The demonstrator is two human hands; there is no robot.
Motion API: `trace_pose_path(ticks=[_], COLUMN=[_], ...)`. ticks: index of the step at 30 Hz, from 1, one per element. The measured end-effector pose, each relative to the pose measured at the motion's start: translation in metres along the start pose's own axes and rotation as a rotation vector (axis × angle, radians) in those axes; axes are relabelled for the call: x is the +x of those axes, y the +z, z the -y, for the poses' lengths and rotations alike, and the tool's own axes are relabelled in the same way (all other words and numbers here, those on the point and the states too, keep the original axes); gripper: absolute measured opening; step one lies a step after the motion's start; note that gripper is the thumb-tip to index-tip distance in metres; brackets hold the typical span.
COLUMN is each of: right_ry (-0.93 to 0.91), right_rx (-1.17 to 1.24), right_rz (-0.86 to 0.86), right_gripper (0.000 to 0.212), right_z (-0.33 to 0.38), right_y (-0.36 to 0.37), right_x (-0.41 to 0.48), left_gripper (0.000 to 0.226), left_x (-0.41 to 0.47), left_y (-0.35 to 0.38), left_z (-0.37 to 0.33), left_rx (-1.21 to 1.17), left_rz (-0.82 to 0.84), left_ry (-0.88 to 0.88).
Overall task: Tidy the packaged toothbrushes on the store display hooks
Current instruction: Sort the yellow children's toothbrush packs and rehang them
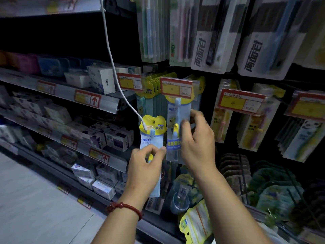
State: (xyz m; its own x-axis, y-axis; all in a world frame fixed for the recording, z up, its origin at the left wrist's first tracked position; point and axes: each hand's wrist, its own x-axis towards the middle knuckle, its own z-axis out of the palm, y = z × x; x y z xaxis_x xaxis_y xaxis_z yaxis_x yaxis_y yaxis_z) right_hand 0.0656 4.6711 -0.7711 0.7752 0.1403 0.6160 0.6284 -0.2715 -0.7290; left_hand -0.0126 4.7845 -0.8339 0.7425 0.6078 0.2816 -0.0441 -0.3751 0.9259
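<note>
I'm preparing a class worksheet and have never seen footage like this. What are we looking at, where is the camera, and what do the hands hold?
No machine here: these are a person's bare hands, filmed by one wide-angle camera worn on the head, facing a shop display. The left hand pinches a loose toothbrush pack with a yellow top. The right hand grips the side of a second pack hanging under a price tag. Shelves of boxes run off to the left, and a white cable dangles in front.
</note>
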Motion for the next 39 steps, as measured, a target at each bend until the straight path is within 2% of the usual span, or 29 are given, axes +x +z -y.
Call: trace_pose_path(ticks=[13, 18, 22, 28, 33, 35, 37, 39], right_ry=[0.083, 0.212, 0.376, 0.407, 0.514, 0.494, 0.519, 0.554], right_rx=[-0.02, 0.02, -0.027, -0.195, -0.18, -0.095, 0.138, 0.293], right_rz=[-0.003, -0.027, -0.039, 0.091, 0.188, 0.202, 0.211, 0.319], right_gripper=[0.016, 0.012, 0.006, 0.029, 0.043, 0.031, 0.017, 0.013], right_z=[-0.015, -0.018, -0.032, -0.051, -0.033, -0.024, -0.017, -0.01], right_y=[0.0, 0.002, 0.016, 0.018, 0.001, -0.005, -0.011, -0.02], right_x=[0.001, 0.015, 0.06, 0.098, 0.075, 0.046, 0.015, -0.009], left_gripper=[0.047, 0.045, 0.044, 0.045, 0.04, 0.04, 0.038, 0.034], left_x=[0.002, 0.004, 0.004, 0.002, 0.005, 0.002, -0.004, -0.011], left_y=[0.002, 0.004, 0.013, 0.018, 0.016, 0.015, 0.016, 0.018], left_z=[0.002, 0.001, -0.001, -0.01, -0.011, -0.013, -0.017, -0.021], left_rx=[-0.031, -0.089, -0.128, -0.092, -0.059, -0.052, -0.03, 0.019], left_rz=[-0.044, -0.036, -0.007, 0.058, 0.042, 0.041, 0.038, 0.027], left_ry=[-0.027, -0.001, 0.004, 0.038, 0.032, 0.033, 0.03, 0.009])
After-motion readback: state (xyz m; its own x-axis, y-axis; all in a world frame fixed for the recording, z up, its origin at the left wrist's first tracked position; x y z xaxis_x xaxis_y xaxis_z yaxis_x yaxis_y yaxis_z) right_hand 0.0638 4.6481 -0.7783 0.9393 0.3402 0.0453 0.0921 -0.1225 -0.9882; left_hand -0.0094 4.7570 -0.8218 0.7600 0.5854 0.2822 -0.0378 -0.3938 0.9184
